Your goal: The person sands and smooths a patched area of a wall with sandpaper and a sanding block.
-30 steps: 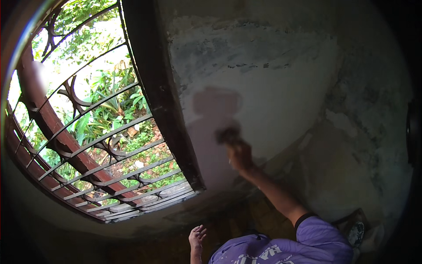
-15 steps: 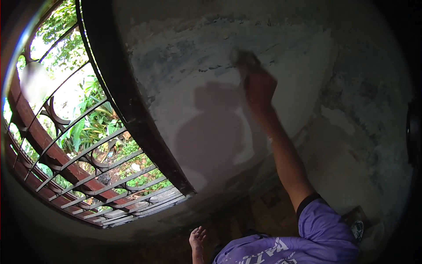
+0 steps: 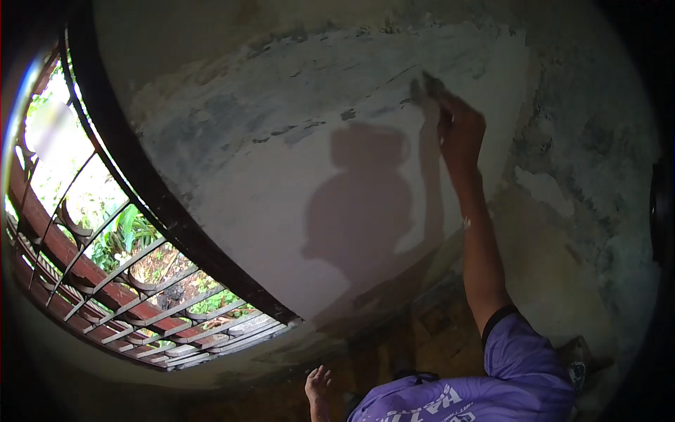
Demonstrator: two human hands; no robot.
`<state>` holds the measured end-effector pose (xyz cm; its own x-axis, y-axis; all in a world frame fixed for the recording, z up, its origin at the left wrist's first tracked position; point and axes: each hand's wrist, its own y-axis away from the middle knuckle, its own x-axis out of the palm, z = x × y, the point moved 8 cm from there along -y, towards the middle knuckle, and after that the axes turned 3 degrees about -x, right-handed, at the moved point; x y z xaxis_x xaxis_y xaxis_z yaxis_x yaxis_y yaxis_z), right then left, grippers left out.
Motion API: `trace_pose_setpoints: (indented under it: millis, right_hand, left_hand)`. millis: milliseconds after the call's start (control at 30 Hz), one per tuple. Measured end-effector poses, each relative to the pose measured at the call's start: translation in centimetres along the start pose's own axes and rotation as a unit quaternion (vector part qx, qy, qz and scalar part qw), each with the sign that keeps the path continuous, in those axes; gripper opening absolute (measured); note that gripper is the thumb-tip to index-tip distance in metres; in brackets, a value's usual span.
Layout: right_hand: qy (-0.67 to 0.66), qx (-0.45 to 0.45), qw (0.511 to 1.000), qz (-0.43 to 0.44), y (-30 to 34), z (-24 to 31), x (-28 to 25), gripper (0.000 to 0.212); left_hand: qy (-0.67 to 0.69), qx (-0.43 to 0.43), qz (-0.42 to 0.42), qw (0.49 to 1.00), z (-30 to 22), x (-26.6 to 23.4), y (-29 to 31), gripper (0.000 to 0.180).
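Note:
My right hand [image 3: 463, 133] reaches up at arm's length to the wall [image 3: 267, 197]. Its fingers are closed around a small dark flat tool [image 3: 430, 86], whose far edge is at or very near the surface. Blur and shade hide the tool's exact kind. Around it the wall has a pale, smooth coat below and a grey, rough band [image 3: 337, 77] above, with dark chipped spots along their border. Low in the view, my left hand [image 3: 318, 385] is held away from the wall, fingers loosely bent and apart, with nothing in it.
At left is a window [image 3: 133, 281] with dark metal bars and a dark frame, plants outside. A stained, peeling wall [image 3: 576, 183] meets this one at right. Below lies a brownish floor [image 3: 436, 337]; some objects [image 3: 580, 359] sit by my right shoulder.
My right hand has moved right across the wall with the tool. My head shadow and the view have shifted too, so the window now sits further left. My left hand has barely moved.

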<state>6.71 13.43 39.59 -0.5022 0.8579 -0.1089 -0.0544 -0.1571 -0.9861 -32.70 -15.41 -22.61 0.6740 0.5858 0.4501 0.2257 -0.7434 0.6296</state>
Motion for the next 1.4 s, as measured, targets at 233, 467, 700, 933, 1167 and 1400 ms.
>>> trace_pose_setpoints:
  millis: [233, 467, 700, 933, 1167, 1400]
  right_hand:
    - [0.048, -0.047, 0.990, 0.122, 10.5, -0.8, 5.2, 0.033]
    - [-0.116, -0.033, 0.975, 0.184, 9.5, -5.4, 1.0, 0.032]
    - [0.062, 0.012, 0.992, 0.106, 11.7, -4.8, 5.3, 0.054]
    - [-0.188, -0.101, 0.868, 0.448, 34.0, 7.8, 9.1, 0.037]
    - [-0.232, -0.017, 0.955, 0.182, 19.5, 9.9, 4.6, 0.052]
    - [-0.319, 0.075, 0.933, 0.147, 20.9, 13.6, 10.8, 0.066]
  left_hand:
    - [0.028, 0.005, -0.010, 1.000, 2.3, 2.8, 1.6, 0.048]
    - [0.012, 0.037, 0.013, 0.999, 2.2, 5.9, 1.0, 0.045]
    - [0.013, 0.050, -0.049, 0.997, 0.9, 8.9, 1.8, 0.044]
    - [0.039, 0.049, -0.053, 0.997, -0.6, 11.3, 4.1, 0.039]
    - [0.049, 0.089, -0.091, 0.991, -1.9, 8.5, 7.6, 0.039]
    - [0.100, 0.109, -0.124, 0.981, -1.9, 3.8, 9.2, 0.034]
